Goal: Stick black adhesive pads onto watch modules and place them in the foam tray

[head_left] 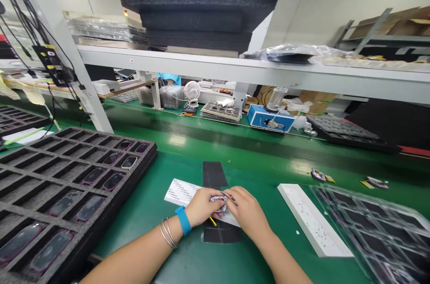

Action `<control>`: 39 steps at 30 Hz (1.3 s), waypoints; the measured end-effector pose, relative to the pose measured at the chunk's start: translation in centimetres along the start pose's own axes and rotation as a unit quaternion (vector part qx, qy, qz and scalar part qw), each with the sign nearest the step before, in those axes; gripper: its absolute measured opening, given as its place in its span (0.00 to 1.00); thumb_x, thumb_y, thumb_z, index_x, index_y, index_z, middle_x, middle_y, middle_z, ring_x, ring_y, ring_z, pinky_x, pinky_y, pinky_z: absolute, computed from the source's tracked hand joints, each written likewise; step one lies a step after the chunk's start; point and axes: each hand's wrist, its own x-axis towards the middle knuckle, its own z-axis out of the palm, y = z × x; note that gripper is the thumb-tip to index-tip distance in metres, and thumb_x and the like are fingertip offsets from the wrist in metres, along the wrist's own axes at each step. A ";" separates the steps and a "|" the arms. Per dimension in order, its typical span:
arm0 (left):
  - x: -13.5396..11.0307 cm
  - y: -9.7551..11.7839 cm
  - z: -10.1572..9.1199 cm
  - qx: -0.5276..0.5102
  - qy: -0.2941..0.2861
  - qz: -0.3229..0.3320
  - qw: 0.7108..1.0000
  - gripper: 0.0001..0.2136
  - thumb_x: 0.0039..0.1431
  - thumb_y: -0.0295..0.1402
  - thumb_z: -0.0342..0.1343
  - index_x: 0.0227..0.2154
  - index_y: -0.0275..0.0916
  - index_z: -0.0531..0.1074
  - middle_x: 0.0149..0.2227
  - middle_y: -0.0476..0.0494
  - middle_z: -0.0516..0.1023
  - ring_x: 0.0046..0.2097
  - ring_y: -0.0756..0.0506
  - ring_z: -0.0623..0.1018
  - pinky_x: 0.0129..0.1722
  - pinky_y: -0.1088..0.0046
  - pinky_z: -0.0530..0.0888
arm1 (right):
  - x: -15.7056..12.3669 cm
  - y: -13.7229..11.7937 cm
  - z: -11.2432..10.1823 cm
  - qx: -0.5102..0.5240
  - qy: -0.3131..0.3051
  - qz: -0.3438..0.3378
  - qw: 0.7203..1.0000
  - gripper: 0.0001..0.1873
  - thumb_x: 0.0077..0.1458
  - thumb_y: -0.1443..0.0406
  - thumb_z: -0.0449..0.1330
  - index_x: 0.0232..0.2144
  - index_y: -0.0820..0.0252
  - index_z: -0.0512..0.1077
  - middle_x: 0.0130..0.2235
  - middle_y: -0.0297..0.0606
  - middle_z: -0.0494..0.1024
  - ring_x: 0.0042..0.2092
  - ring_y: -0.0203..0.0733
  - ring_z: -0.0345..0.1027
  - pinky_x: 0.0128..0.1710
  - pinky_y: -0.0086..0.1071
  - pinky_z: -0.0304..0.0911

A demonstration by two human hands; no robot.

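My left hand [203, 207] is closed around a small electronic device part [219, 203] with a pale rim; a yellow strip [212, 221] sticks out below it. My right hand [247, 212] pinches a thin metal tool that looks like tweezers [230, 197], its tip close to the part. Much of the part is hidden by my fingers. Beneath both hands lie a white sheet with printed rows [181, 191] and black mats [214, 174] on the green tabletop.
On the left, a black foam tray [114, 212] holds several dark-screened devices [90, 207]. To the right are a white strip block [312, 217] with tiny pieces and clear plastic trays [376, 225]. Further back lie loose parts [322, 175]; a shelf [218, 62] spans overhead.
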 end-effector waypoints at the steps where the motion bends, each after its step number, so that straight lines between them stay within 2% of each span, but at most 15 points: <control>1: 0.0 0.1 -0.1 -0.013 -0.004 -0.006 1.000 0.15 0.49 0.35 0.57 0.38 0.33 0.77 0.26 0.44 0.76 0.26 0.47 0.76 0.28 0.70 0.75 | 0.1 -0.1 -0.1 0.005 -0.003 0.005 1.000 0.08 0.54 0.72 0.52 0.32 0.60 0.71 0.33 0.39 0.76 0.36 0.43 0.70 0.36 0.34 0.67; 6: 0.1 0.9 -0.7 -0.100 0.030 -0.064 0.993 0.21 0.44 0.32 0.64 0.43 0.31 0.75 0.26 0.44 0.77 0.26 0.48 0.77 0.27 0.74 0.75 | 0.4 1.8 -2.0 0.024 0.030 0.063 0.997 0.11 0.58 0.68 0.49 0.34 0.59 0.71 0.34 0.40 0.76 0.36 0.41 0.71 0.36 0.32 0.66; 10: 0.0 1.9 -1.0 -0.160 0.055 -0.077 0.983 0.21 0.44 0.27 0.64 0.44 0.31 0.74 0.29 0.43 0.78 0.28 0.48 0.79 0.30 0.74 0.76 | -0.6 6.3 -5.8 -0.079 0.074 0.206 0.973 0.14 0.58 0.63 0.48 0.36 0.61 0.72 0.35 0.44 0.77 0.35 0.45 0.72 0.34 0.34 0.64; 12: -0.1 2.2 -1.2 -0.175 0.063 -0.073 0.980 0.20 0.45 0.25 0.63 0.45 0.31 0.73 0.31 0.41 0.79 0.28 0.49 0.79 0.30 0.75 0.76 | -1.5 8.7 -7.6 -0.150 0.041 0.307 0.939 0.14 0.57 0.63 0.49 0.36 0.62 0.73 0.32 0.45 0.78 0.34 0.47 0.72 0.33 0.34 0.62; 15: 0.0 2.4 -1.4 -0.187 0.083 -0.063 0.977 0.19 0.47 0.24 0.62 0.44 0.32 0.71 0.33 0.39 0.80 0.27 0.49 0.78 0.29 0.76 0.75 | -2.9 11.4 -9.3 -0.196 -0.080 0.431 0.877 0.15 0.57 0.64 0.49 0.37 0.64 0.74 0.31 0.47 0.78 0.35 0.49 0.72 0.32 0.34 0.61; 18: 0.0 2.5 -1.7 -0.200 0.097 -0.061 0.973 0.15 0.47 0.23 0.61 0.40 0.32 0.71 0.34 0.38 0.80 0.29 0.49 0.79 0.30 0.75 0.75 | -3.6 12.6 -10.1 -0.190 -0.170 0.472 0.844 0.14 0.57 0.66 0.51 0.37 0.67 0.75 0.35 0.50 0.78 0.38 0.50 0.73 0.35 0.34 0.61; 20: 0.0 2.5 -1.9 -0.206 0.096 -0.057 0.972 0.14 0.47 0.24 0.62 0.39 0.32 0.72 0.37 0.37 0.80 0.32 0.48 0.79 0.33 0.74 0.76 | -3.6 12.4 -10.2 -0.194 -0.159 0.484 0.838 0.14 0.56 0.66 0.52 0.37 0.67 0.76 0.36 0.53 0.78 0.38 0.51 0.73 0.35 0.35 0.62; 21: 0.0 2.5 -1.9 -0.207 0.092 -0.054 0.972 0.15 0.46 0.25 0.62 0.40 0.32 0.72 0.38 0.37 0.79 0.33 0.47 0.79 0.35 0.74 0.76 | -3.4 11.9 -10.1 -0.196 -0.126 0.482 0.845 0.14 0.56 0.66 0.52 0.37 0.67 0.76 0.37 0.53 0.78 0.38 0.51 0.73 0.35 0.36 0.63; 23: 0.0 2.6 -2.0 -0.205 0.083 -0.046 0.974 0.17 0.45 0.26 0.63 0.41 0.32 0.72 0.37 0.37 0.79 0.35 0.46 0.79 0.36 0.73 0.76 | -2.5 10.2 -9.4 -0.167 -0.020 0.435 0.884 0.15 0.56 0.67 0.50 0.39 0.65 0.75 0.39 0.52 0.77 0.39 0.51 0.72 0.37 0.37 0.64; 25: -0.1 2.6 -1.9 -0.200 0.072 -0.050 0.976 0.18 0.44 0.27 0.64 0.41 0.32 0.72 0.36 0.38 0.80 0.34 0.47 0.79 0.36 0.73 0.76 | -1.5 7.6 -7.8 -0.075 0.079 0.317 0.942 0.15 0.58 0.67 0.49 0.41 0.62 0.75 0.40 0.46 0.77 0.41 0.47 0.72 0.40 0.37 0.65; 27: -0.2 2.6 -1.7 -0.187 0.057 -0.059 0.979 0.19 0.43 0.28 0.65 0.41 0.32 0.72 0.35 0.38 0.80 0.31 0.47 0.79 0.33 0.74 0.76 | -0.6 4.7 -5.8 0.036 0.100 0.180 0.978 0.14 0.59 0.66 0.50 0.39 0.58 0.75 0.39 0.41 0.77 0.40 0.42 0.71 0.41 0.34 0.66; 29: -0.3 2.5 -1.4 -0.171 0.040 -0.064 0.982 0.18 0.42 0.29 0.65 0.39 0.32 0.72 0.33 0.39 0.80 0.29 0.48 0.79 0.29 0.75 0.75 | 0.0 2.2 -3.8 0.102 0.093 0.084 0.987 0.13 0.58 0.68 0.51 0.38 0.55 0.75 0.38 0.39 0.77 0.40 0.40 0.71 0.41 0.33 0.67; 31: -0.4 2.4 -1.2 -0.157 0.029 -0.064 0.985 0.17 0.43 0.30 0.65 0.38 0.32 0.72 0.31 0.41 0.79 0.28 0.47 0.79 0.27 0.76 0.74 | 0.1 0.7 -2.3 0.133 0.094 0.035 0.986 0.14 0.56 0.71 0.52 0.39 0.54 0.75 0.38 0.38 0.76 0.41 0.39 0.70 0.41 0.32 0.67; 34: -0.4 2.4 -1.0 -0.131 0.020 -0.068 0.989 0.16 0.44 0.31 0.63 0.38 0.32 0.73 0.30 0.41 0.79 0.29 0.47 0.79 0.28 0.75 0.75 | -0.1 0.3 -1.4 0.140 0.100 0.019 0.985 0.16 0.54 0.74 0.53 0.41 0.55 0.74 0.39 0.38 0.76 0.41 0.39 0.69 0.41 0.33 0.67; 39: -0.7 2.5 -0.6 -0.092 0.016 -0.058 0.994 0.17 0.44 0.32 0.63 0.39 0.32 0.74 0.29 0.42 0.79 0.28 0.47 0.78 0.28 0.74 0.74 | -0.2 0.9 -1.2 0.093 0.085 -0.025 0.992 0.16 0.54 0.74 0.53 0.42 0.56 0.74 0.39 0.39 0.76 0.39 0.40 0.68 0.39 0.33 0.67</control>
